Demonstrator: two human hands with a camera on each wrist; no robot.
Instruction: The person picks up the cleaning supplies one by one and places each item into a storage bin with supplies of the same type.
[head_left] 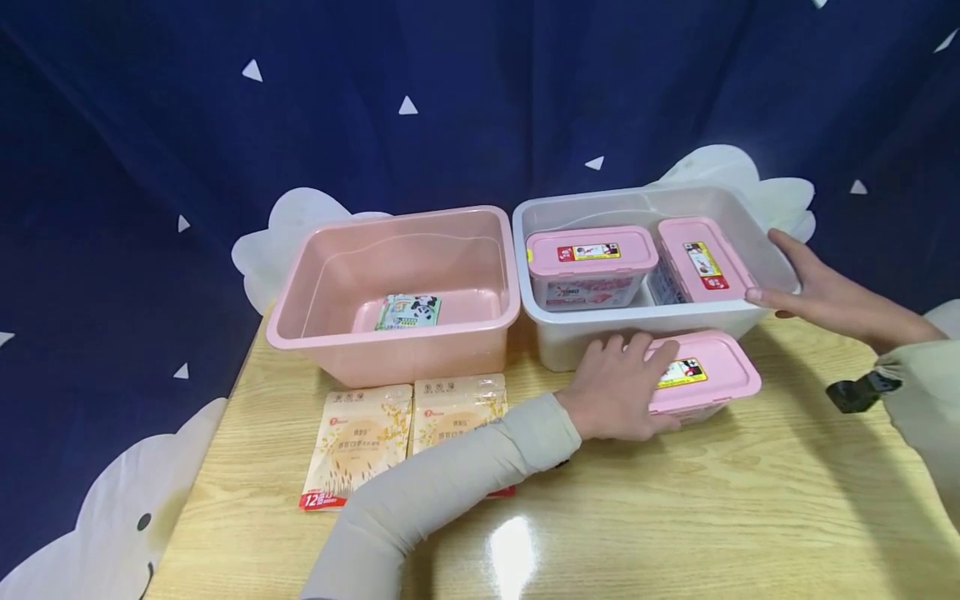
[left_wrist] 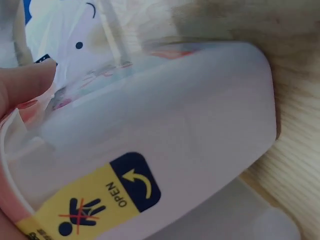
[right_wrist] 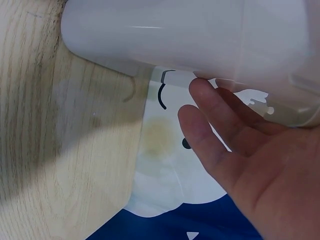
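In the head view my left hand [head_left: 617, 392] grips the left end of a pink-lidded plastic box [head_left: 720, 367], just in front of the white bin [head_left: 637, 323]. My left thumb [left_wrist: 30, 82] shows beside that box in the left wrist view, above its pale wall with the yellow "OPEN" label [left_wrist: 95, 207]. Two more pink-lidded boxes sit inside the white bin, one lengthwise [head_left: 592, 250] and one turned crosswise [head_left: 701, 258]. At the bin's right end rests my right hand [head_left: 832, 292], thumb by the rim. Its fingers [right_wrist: 215, 110] reach out loosely along the outer wall.
A pink bin [head_left: 408, 354] stands left of the white one and holds a small green packet with a panda [head_left: 408, 311]. Two beige pouches [head_left: 360, 437] lie before it, the right one partly behind my left sleeve. A dark blue curtain [head_left: 450, 50] hangs behind the table.
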